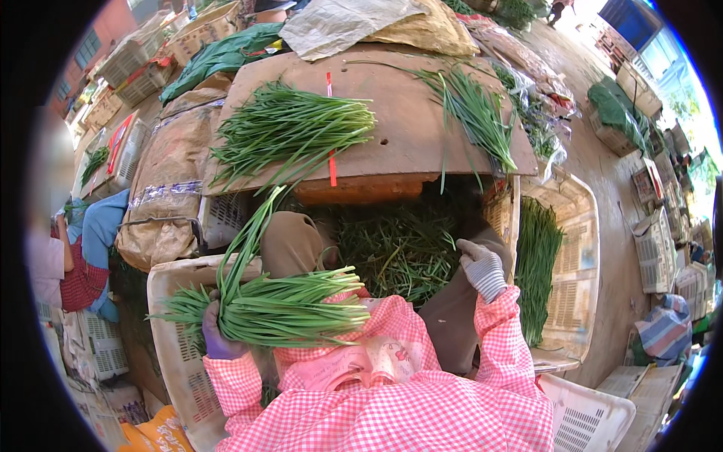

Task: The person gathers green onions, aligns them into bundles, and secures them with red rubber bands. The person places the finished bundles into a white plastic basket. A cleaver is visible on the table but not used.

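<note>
My left hand (220,334), in a purple glove, grips a thick bunch of green garlic chives (294,313) with its pale cut ends pointing right. A few stalks (251,237) stick up out of this bunch, away from me. My right hand (479,264) wears a grey knitted glove and hovers over my right knee, away from the bunch. By its fingertips is a small bit of green leaf (450,240); whether the fingers pinch it cannot be told. On the brown board (406,135) before me lies another chive bunch (294,127), across a red tape strip (332,169).
Loose chives (480,113) lie at the board's right end. Leaf scraps (395,254) cover the ground between my knees. A crate (576,271) at my right holds chives (536,265); another crate (197,384) is under my left arm. At far left a person (85,254) sits.
</note>
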`<action>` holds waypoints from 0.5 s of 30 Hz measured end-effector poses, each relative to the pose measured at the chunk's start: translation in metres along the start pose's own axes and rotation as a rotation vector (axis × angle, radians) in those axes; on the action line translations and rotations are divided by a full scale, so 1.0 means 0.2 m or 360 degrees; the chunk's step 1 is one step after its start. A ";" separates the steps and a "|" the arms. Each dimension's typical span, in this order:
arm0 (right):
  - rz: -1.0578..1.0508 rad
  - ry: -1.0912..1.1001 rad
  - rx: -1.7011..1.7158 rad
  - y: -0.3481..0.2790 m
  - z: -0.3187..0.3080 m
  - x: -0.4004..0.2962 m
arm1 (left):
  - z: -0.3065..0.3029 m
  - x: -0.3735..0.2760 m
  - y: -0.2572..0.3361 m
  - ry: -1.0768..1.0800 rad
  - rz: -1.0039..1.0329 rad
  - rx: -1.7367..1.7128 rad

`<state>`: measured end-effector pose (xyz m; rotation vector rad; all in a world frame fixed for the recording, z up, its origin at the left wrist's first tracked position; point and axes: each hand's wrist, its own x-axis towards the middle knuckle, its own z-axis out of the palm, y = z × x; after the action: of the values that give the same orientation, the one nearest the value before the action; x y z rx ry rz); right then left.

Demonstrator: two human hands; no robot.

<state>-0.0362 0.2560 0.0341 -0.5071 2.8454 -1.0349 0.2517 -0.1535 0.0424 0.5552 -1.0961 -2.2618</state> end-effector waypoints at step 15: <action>0.0122 0.0232 0.0356 0.19 0.08 -0.10 | 0.80 -0.07 0.24 -0.0097 0.0733 0.1058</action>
<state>-0.0253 0.2801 -0.0031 -0.3132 2.7927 -1.4067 0.1843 -0.0770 0.1762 0.4218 -1.8065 -1.5065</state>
